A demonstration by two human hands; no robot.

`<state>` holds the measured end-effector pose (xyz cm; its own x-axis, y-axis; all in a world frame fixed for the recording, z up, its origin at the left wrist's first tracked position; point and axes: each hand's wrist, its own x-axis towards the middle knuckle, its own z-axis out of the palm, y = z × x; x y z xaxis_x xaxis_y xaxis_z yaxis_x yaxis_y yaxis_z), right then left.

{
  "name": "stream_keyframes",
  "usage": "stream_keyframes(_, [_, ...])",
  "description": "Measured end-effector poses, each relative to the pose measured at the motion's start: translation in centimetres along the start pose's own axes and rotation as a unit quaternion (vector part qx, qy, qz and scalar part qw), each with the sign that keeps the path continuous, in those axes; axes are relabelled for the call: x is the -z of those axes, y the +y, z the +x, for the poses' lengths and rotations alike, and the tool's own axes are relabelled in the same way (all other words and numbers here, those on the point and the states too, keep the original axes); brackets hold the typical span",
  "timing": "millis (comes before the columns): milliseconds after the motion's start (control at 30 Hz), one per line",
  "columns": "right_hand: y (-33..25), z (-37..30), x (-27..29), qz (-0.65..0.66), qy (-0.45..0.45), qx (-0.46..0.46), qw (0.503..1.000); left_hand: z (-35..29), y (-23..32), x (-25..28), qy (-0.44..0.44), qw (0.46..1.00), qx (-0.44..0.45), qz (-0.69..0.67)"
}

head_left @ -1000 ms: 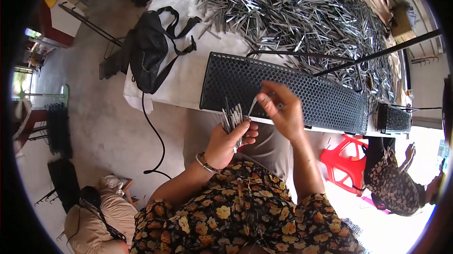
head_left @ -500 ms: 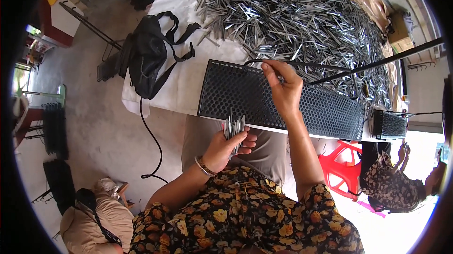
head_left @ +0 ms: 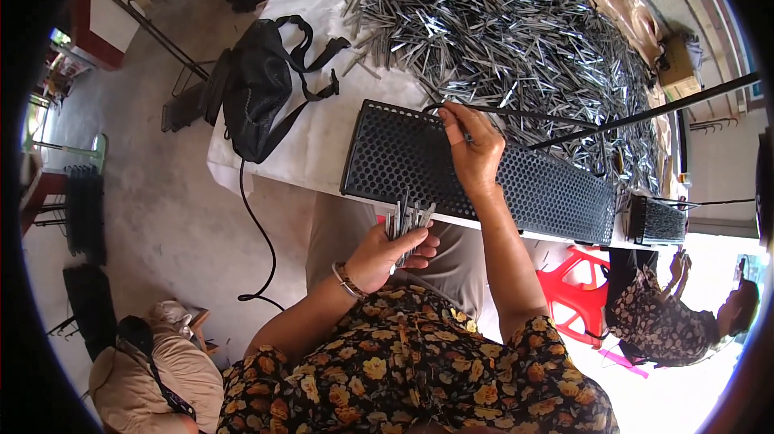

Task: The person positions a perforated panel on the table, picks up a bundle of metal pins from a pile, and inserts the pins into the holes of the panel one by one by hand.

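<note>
My left hand (head_left: pixel 389 253) is closed around a small bundle of thin metal pins (head_left: pixel 407 219), held upright just in front of the table edge. My right hand (head_left: pixel 474 148) reaches over a long black perforated tray (head_left: pixel 403 152) and pinches a single metal pin at the tray's far rim. Behind the tray a large heap of the same grey metal pins (head_left: pixel 508 39) covers the white table (head_left: pixel 318 132).
A black bag (head_left: pixel 262 87) with straps lies on the table's left corner, a cable hanging from it. A second black perforated box (head_left: pixel 655 220) is at the right end. A red plastic stool (head_left: pixel 576 297) and another person (head_left: pixel 677 317) are at lower right.
My right hand moved from near the bundle in my left hand out over the tray to its far rim. My left hand with the bundle stayed almost still.
</note>
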<state>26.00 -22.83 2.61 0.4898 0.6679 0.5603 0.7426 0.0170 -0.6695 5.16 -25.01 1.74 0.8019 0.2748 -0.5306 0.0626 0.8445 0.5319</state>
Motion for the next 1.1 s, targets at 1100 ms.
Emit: stream_keyframes(1100, [-2.4, -2.9, 5.9, 0.209, -0.167, -0.309, 0.913, 0.6, -0.3, -1.6, 0.021, 0.996, -0.085, 0.006])
